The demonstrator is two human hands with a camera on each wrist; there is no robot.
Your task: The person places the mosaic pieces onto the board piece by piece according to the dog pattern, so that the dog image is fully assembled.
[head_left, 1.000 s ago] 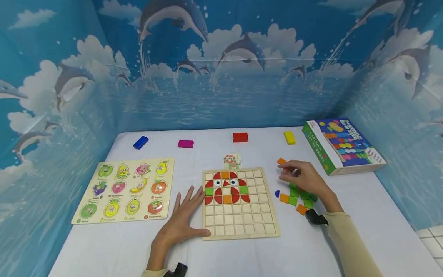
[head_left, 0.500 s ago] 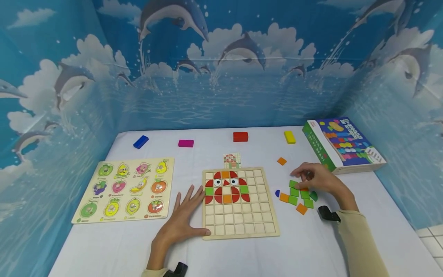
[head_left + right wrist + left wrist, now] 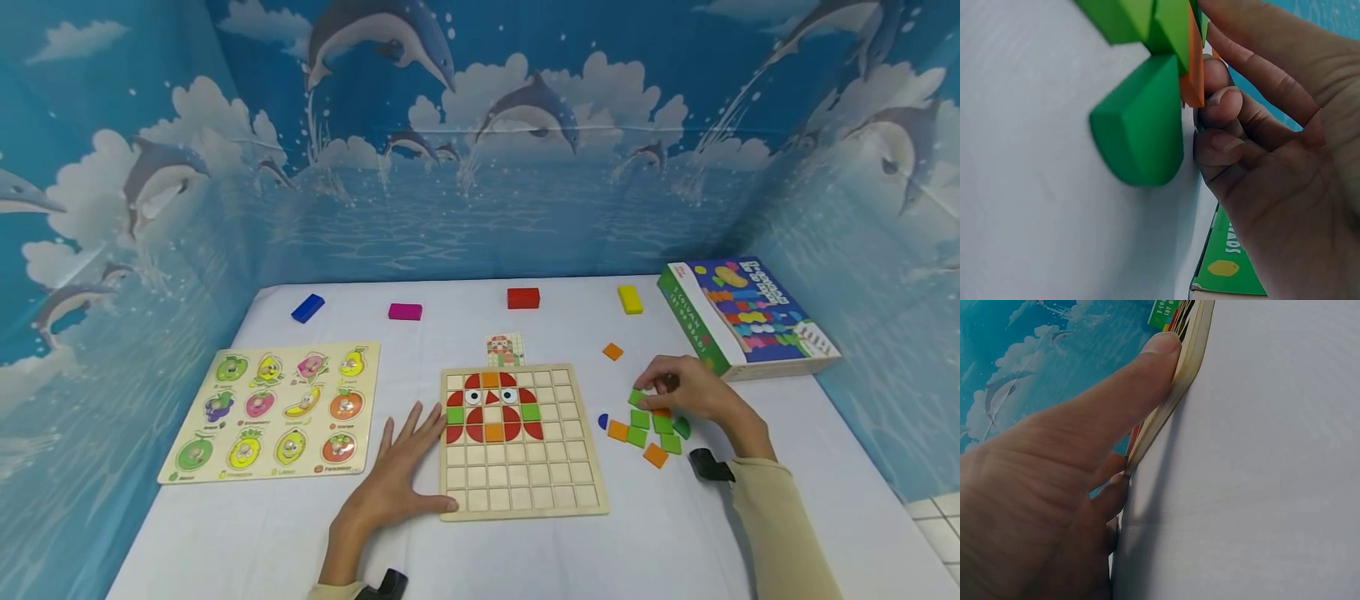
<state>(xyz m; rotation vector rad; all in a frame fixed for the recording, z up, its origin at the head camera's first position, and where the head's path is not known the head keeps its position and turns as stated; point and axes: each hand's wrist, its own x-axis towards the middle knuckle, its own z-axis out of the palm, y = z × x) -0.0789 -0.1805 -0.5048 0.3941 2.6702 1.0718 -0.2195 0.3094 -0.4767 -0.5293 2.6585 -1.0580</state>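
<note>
Both bracing the board (image 3: 525, 515) with the wide-spread left hand (image 3: 393, 479), probably against sliding, and pinching a green tile (image 3: 635, 398) with the right hand (image 3: 693, 390) among loose tiles (image 3: 637, 437), seemingly grouped beside the board for reach

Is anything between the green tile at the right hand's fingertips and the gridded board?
Nothing visible blocks the direct way from the green tile to the gridded board; the blue piece lies just to the near side.

From the head I look forward and down over the grid board (image 3: 530, 475); close up, my left wrist view shares its edge, my right the dark green piece (image 3: 682, 427) to its right.
</note>
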